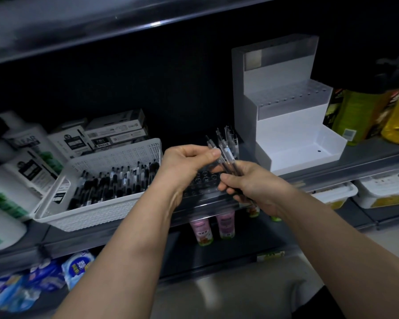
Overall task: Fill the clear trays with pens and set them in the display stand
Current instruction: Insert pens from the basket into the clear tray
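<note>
My right hand (251, 187) grips a bunch of clear-barrelled black pens (227, 148) by their lower ends, tips fanned upward. My left hand (187, 162) pinches one pen of that bunch near its top between thumb and forefinger. Under both hands lies a clear tray (203, 180) with rows of round holes, flat on the shelf edge. A white perforated basket (97, 210) at the left holds several more black pens (115, 183). The white stepped display stand (290, 125) stands at the right, with one clear holed tray (293, 95) on its upper step and its lower steps bare.
Pen boxes (111, 134) are stacked behind the basket, white bottles (21, 157) crowd the far left. Yellow-green bottles (364, 111) stand right of the stand. Small pink bottles (212, 229) and blue packets (44, 279) fill the shelf below.
</note>
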